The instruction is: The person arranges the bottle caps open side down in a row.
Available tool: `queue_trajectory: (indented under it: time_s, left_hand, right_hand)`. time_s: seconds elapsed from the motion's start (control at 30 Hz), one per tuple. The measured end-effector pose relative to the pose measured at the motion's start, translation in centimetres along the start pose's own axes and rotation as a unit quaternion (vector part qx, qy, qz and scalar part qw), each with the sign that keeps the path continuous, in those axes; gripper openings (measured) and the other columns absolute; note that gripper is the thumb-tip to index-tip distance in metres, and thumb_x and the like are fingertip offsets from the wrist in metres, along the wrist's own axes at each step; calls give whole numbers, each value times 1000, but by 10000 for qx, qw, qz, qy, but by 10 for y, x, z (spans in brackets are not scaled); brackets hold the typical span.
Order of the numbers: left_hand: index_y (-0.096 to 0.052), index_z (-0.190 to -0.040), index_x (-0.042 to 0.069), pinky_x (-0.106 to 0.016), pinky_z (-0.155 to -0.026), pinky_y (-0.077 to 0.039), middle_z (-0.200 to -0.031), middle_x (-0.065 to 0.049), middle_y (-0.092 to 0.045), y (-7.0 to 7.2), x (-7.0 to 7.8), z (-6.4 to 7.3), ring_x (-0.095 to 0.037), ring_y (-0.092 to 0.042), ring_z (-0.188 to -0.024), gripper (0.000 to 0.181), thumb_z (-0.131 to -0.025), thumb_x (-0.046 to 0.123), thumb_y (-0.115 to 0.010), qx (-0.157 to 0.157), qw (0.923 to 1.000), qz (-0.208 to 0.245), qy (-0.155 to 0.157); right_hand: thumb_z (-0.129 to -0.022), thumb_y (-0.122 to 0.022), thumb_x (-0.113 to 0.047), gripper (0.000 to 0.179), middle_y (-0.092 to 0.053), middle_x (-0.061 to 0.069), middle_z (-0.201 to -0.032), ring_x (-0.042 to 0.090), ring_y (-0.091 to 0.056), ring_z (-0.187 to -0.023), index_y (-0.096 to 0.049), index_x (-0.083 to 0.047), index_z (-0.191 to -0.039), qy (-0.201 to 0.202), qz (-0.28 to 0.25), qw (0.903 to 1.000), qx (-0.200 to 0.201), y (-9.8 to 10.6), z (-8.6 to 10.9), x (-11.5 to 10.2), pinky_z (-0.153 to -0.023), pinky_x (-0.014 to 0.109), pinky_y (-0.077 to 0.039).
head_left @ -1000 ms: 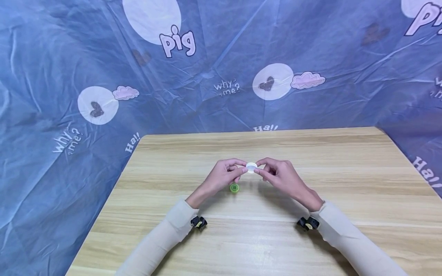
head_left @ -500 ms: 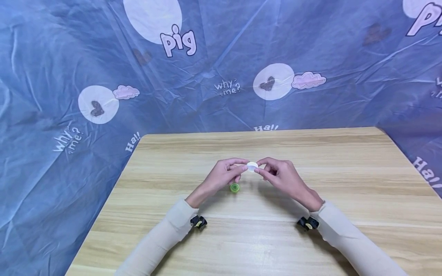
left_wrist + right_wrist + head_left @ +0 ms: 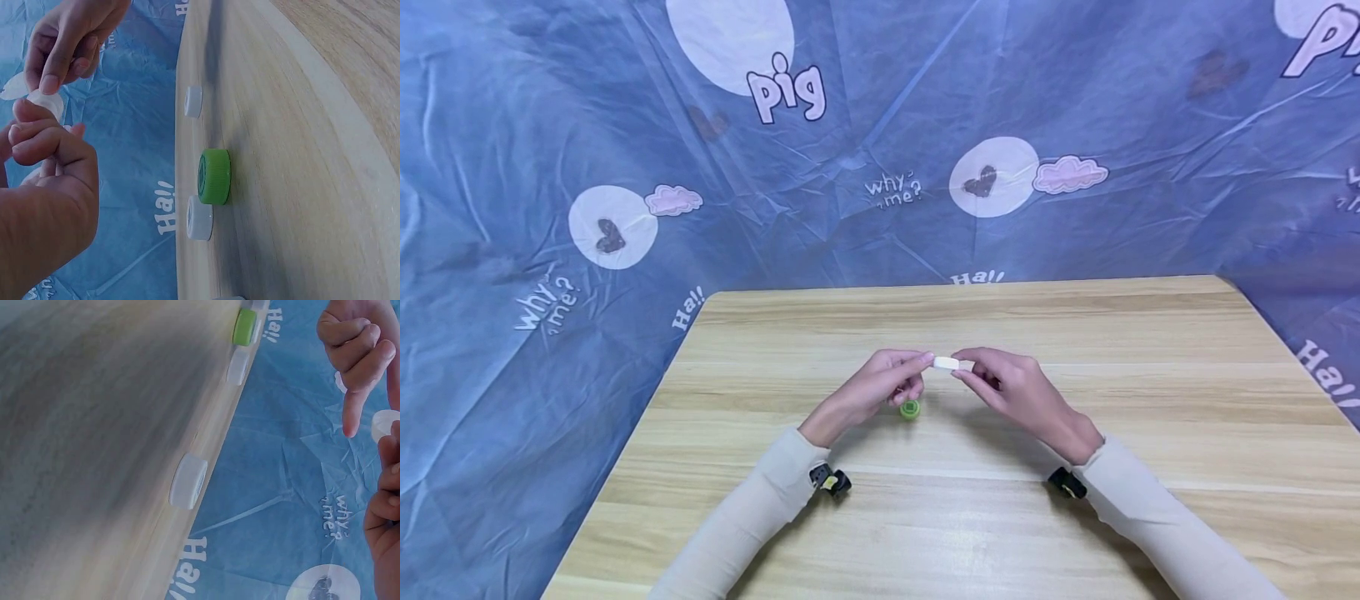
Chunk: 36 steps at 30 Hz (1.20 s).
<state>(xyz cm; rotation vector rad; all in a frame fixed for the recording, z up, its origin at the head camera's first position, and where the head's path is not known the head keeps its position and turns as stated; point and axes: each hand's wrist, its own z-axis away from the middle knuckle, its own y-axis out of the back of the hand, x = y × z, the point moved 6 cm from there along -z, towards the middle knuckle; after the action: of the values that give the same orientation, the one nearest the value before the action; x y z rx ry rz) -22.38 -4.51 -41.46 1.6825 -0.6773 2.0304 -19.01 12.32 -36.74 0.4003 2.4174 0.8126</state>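
A small white bottle cap [image 3: 946, 363] is held up over the table between both hands, seen edge-on in the head view. My left hand [image 3: 880, 383] has its thumb at the cap's left edge, other fingers curled beneath. From the right, my right hand [image 3: 1022, 396] pinches the cap between thumb and index finger. The left wrist view shows the held cap [image 3: 49, 103] partly covered by fingertips. Below the left hand, a green ridged bottle cap [image 3: 910, 409] sits on the table.
Loose white caps lie on the wooden table [image 3: 925, 533]: one white cap [image 3: 194, 102] and another white cap [image 3: 200, 217] flank the green one in the left wrist view. A printed blue cloth [image 3: 850, 167] hangs behind the table and along its sides.
The white cap has tipped from showing its round face to nearly edge-on. My left fingers have shifted, the thumb now along its edge; the right wrist has turned slightly. The green cap stays put.
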Motion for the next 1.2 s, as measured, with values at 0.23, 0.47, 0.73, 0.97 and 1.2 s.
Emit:
queue_trajectory:
  time_s: [0.23, 0.47, 0.73, 0.97, 1.2]
  left_hand:
    - [-60, -117, -3, -23, -42, -23, -58, 1, -50, -3, 0, 0, -6, -35, -44, 39, -96, 30, -56, -133, 9997, 159, 99]
    - [-62, -117, 0, -24, -42, -21, -58, 0, -48, -3, 1, 0, -6, -35, -44, 36, -95, 29, -58, -53, 10000, 46, -29]
    - [-63, -116, 3, -24, -42, -22, -59, 0, -49, -3, 4, 1, -6, -36, -45, 35, -94, 30, -59, 133, 9997, -169, -130]
    - [-65, -118, 12, -23, -43, -33, -60, -5, -54, -5, 6, 1, -16, -42, -47, 35, -91, 34, -63, 644, 9916, -953, -585]
    - [-64, -118, 22, -22, -43, -33, -58, -8, -55, -9, 11, 5, -35, -45, -51, 31, -91, 37, -63, 992, 9725, -1722, -1215]
  right_hand:
    - [-85, -70, -10, 22, -53, -11, -67, -1, -43, -53, -67, -3, -106, 230, 7, 9997, 66, -1, 0, -3, -48, 9, -38]
    - [-85, -70, -10, 22, -53, -11, -67, 0, -42, -54, -67, -4, -106, 217, -12, 9998, 41, -2, 1, -3, -49, 9, -37]
    - [-84, -72, -10, 30, -52, -13, -66, -2, -45, -53, -64, -3, -112, -34, -114, 9999, -54, -2, 1, -1, -50, 9, -39]
    - [-83, -74, -15, 38, -55, -13, -64, -1, -49, -51, -61, -7, -118, -736, -375, 9965, -108, 1, 5, 10, -48, 13, -42]
    - [-87, -70, -23, 34, -57, -11, -62, 1, -48, -48, -62, -7, -115, -1400, -418, 9887, -337, 1, 9, 19, -46, 20, -43]
